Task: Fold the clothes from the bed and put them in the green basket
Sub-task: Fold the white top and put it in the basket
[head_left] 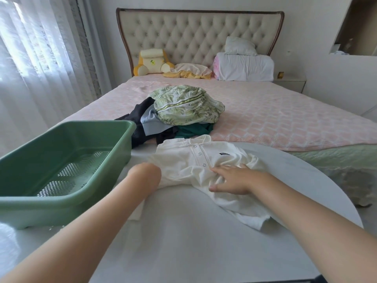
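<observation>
While the white polo [183,158] lies button-side up on the near desk [193,242], seemingly spread for folding | right grip [234,180] released, palm flattening the placket | left grip [145,172] at its left edge, fingers hidden: cannot tell | green basket [81,124] near left, handy | dark chest label [224,154] unreadable | unfolded pile [187,105] far, on bed [285,115]

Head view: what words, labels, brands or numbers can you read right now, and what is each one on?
No text here can be read.
Dark chest patch on the white polo shirt: probably a brand label, too small and blurred to read.
Small green mark on the yellow and cream cushion: too small to read.
Green basket: no lettering visible.
</observation>
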Available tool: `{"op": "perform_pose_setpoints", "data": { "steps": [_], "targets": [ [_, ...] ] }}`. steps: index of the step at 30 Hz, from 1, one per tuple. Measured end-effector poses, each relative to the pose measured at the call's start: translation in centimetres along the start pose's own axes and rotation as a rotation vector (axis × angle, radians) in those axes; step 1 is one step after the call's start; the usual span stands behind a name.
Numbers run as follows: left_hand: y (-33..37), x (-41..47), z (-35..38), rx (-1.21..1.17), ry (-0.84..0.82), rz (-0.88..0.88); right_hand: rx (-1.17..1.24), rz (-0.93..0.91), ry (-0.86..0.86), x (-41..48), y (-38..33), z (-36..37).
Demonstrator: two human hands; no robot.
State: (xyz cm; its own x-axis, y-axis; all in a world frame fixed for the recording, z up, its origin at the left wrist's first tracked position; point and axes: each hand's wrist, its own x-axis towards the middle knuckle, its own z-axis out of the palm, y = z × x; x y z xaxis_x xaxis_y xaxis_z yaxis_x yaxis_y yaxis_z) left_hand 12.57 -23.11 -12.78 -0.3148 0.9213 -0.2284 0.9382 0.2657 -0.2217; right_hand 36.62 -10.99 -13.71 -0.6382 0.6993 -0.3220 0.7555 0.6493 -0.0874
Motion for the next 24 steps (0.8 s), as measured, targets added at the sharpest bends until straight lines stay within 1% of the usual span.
{"op": "perform_pose_setpoints", "data": {
  "steps": [2, 3, 5, 6, 7, 8, 10, 12, 13, 16, 18, 19, 20, 22, 24],
  "targets": [
    [-0.2, -0.3, -0.1, 0.025, 0.013, -0.024, -0.075, -0.02, 0.032, -0.1, 0.0, 0.1],
    [0.2, -0.2, -0.1, 0.0, 0.06, -0.007, -0.101, -0.039, 0.063, -0.1, -0.2, 0.2],
    [1.4, -0.1, 0.1, -0.102, 0.194, 0.135, -0.147, -0.095, 0.187, -0.2, -0.8, 0.0],
    [2.1, 0.1, 0.4, -0.198, 0.243, 0.212, -0.162, -0.131, 0.254, -0.2, -1.2, -0.2],
    [2.7, 0.2, 0.9, -0.295, 0.26, 0.283, -0.15, -0.159, 0.286, -0.2, -1.7, -0.4],
    [3.2, 0.5, 1.5, -0.357, 0.27, 0.347, -0.117, -0.164, 0.269, -0.3, -2.2, -0.6],
    [3.8, 1.2, 2.9, -0.348, 0.299, 0.424, -0.083, -0.139, 0.143, -0.7, -2.7, -0.4],
    [3.8, 1.9, 4.2, -0.321, 0.353, 0.418, -0.128, -0.089, 0.055, -1.0, -2.6, 0.2],
    [3.6, 2.2, 4.5, -0.331, 0.363, 0.404, -0.152, -0.068, 0.061, -1.2, -2.5, 0.4],
    [3.0, 2.8, 4.6, -0.343, 0.362, 0.386, -0.236, -0.009, 0.167, -0.9, -2.1, 0.3],
    [2.6, 3.1, 4.0, -0.403, 0.4, 0.387, -0.213, 0.035, 0.231, -0.1, -1.8, -0.3],
    [2.4, 3.2, 3.5, -0.46, 0.443, 0.378, -0.14, 0.063, 0.244, 0.3, -1.6, -0.6],
    [2.2, 3.2, 2.9, -0.519, 0.516, 0.354, -0.006, 0.08, 0.264, 0.5, -1.3, -1.1],
    [1.5, 2.8, 1.4, -0.59, 0.714, 0.242, 0.368, 0.124, 0.285, 0.7, -0.5, -2.4],
    [0.7, 1.9, -0.2, -0.666, 0.869, 0.139, 0.815, 0.131, 0.213, 0.3, 0.1, -3.8]
  ]
}}
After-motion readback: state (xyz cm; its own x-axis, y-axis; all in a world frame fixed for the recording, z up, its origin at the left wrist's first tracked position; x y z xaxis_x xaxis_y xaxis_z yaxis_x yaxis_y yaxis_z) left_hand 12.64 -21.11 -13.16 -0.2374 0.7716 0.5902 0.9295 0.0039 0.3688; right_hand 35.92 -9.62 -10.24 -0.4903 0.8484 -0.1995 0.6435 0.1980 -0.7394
